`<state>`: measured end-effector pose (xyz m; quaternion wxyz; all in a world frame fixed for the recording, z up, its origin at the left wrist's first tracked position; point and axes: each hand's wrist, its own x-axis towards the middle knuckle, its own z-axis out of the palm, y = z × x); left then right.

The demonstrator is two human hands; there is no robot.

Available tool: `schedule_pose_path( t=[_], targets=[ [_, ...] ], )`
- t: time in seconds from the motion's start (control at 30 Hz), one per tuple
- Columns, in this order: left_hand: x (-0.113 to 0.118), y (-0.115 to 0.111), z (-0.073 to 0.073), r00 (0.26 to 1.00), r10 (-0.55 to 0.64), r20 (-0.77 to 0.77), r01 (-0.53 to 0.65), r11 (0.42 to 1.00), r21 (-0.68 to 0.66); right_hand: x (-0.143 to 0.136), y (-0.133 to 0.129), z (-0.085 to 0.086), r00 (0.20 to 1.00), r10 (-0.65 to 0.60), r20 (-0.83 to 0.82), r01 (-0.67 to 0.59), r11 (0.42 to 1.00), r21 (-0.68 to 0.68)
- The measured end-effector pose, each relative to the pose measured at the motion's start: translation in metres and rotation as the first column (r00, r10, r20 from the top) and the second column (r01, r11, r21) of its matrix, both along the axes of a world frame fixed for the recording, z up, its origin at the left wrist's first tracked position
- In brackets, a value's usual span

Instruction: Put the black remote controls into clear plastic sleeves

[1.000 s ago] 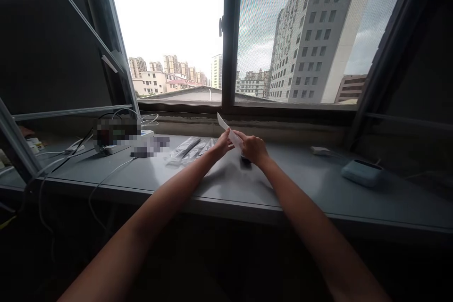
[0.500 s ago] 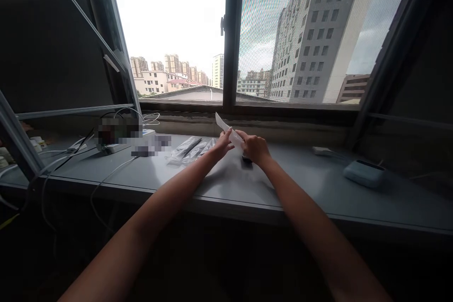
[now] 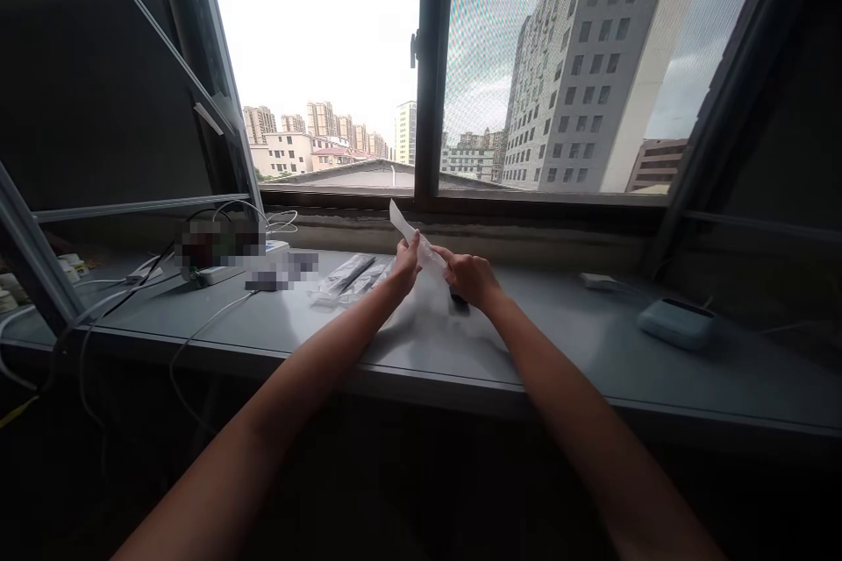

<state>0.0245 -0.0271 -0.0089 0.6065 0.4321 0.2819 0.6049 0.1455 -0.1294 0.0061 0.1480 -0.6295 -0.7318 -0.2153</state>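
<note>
Between my hands, above the grey table, slants a whitish translucent plastic bag, its free end pointing up to the left. My left hand pinches it near the middle with the thumb on top. My right hand is closed on its lower right end, fingers curled. Beneath my right hand a small black object shows in part; I cannot make out its kind or whether it touches the hand. Just left of my left hand lie several clear plastic packets with dark things inside.
The grey table runs under a window. To the left are white cables, a blurred-out patch and a metal frame. On the right sit a blue-grey case and a small white block with a cord.
My left hand has moved slightly left, and the bag's free end has shifted left and up with it. More of the bag shows between the hands. My right hand has barely moved.
</note>
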Motion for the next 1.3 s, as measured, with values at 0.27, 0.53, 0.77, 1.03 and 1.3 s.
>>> schedule_pose_path(
  t=[0.27, 0.53, 0.77, 1.03, 1.3],
  targets=[
    [-0.006, 0.001, 0.006, 0.995, 0.054, 0.079, -0.052, 0.998, -0.017, -0.001, -0.002, 0.002, 0.998, 0.063, -0.017, -0.064, 0.997, -0.047],
    [-0.01, 0.0, 0.008, 0.996, 0.04, 0.075, -0.038, 0.999, -0.028, -0.001, 0.0, 0.0, 0.994, 0.107, -0.026, -0.108, 0.993, -0.038],
    [-0.01, 0.001, 0.009, 0.994, 0.083, 0.071, -0.077, 0.993, -0.085, 0.0, -0.001, 0.001, 0.984, 0.157, -0.086, -0.161, 0.986, -0.05],
    [-0.026, 0.022, 0.008, 0.993, 0.103, 0.057, -0.095, 0.987, -0.132, 0.008, 0.016, -0.015, 0.99, -0.039, -0.137, 0.005, 0.969, -0.246],
    [-0.031, 0.035, 0.02, 0.991, 0.112, 0.068, -0.099, 0.98, -0.173, 0.015, 0.022, -0.016, 0.949, -0.238, -0.205, 0.121, 0.879, -0.46]
  ],
)
